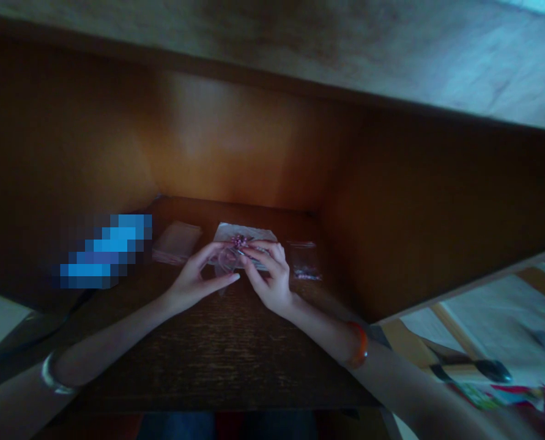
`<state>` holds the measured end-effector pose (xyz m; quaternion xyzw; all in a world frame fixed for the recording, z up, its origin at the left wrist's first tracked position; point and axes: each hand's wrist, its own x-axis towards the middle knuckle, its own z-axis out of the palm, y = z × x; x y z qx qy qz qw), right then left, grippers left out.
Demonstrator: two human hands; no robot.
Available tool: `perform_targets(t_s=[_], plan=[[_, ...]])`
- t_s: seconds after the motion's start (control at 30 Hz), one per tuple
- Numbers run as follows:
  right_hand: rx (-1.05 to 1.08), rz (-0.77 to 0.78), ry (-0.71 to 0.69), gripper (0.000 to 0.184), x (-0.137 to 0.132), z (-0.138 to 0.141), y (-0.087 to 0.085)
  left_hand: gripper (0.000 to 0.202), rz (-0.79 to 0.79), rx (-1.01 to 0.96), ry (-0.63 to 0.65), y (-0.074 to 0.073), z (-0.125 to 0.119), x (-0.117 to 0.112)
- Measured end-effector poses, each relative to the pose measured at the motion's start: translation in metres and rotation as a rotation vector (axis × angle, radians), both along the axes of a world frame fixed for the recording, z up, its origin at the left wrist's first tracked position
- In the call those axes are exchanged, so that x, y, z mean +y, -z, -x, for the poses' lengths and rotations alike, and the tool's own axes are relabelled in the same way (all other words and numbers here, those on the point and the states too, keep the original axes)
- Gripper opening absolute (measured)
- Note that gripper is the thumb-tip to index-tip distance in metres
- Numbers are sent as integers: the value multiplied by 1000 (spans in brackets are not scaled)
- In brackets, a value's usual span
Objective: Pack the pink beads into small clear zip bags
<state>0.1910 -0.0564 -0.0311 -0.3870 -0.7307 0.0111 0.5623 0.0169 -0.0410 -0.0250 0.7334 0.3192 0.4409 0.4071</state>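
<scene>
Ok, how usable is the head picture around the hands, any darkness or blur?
Head view: dim, bluish light shadows the left hand and right hand; the pink beads are too soft to count; a pixelated blue block hides something; wide-angle tilt skews the shelf edges.

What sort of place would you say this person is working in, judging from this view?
Probably a home craft corner, though I can't be certain: a wooden desk with an enclosed wooden cubby, holding small plastic bags and pink beads.

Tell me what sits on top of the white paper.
Pink beads and clear plastic, under the left hand and right hand; the paper is covered in the middle, so nothing more shows.
</scene>
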Motion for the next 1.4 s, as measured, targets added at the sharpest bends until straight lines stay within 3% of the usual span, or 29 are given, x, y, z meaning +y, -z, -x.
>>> perform_targets(t_s=[0.33, 0.57, 0.83, 1.0, 1.13, 1.4], plan=[[-110, 0, -106, 24, -1, -1, 1, 37, 35, -45, -107, 1, -1, 4], [-174, 148, -182, 41, 0, 3, 1, 32, 117, -119, -127, 2, -2, 6], [126, 274, -139, 30, 8, 2, 8, 21, 117, -111, -273, 1, -2, 7], [307, 355, -164, 26, 13, 3, 10, 18, 89, -26, -294, -4, 0, 6], [317, 393, -171, 14, 13, 3, 9, 19, 66, 11, -319, -3, 0, 6], [342, 404, -203, 14, 11, 3, 10, 17, 39, -24, -337, -4, 1, 5]])
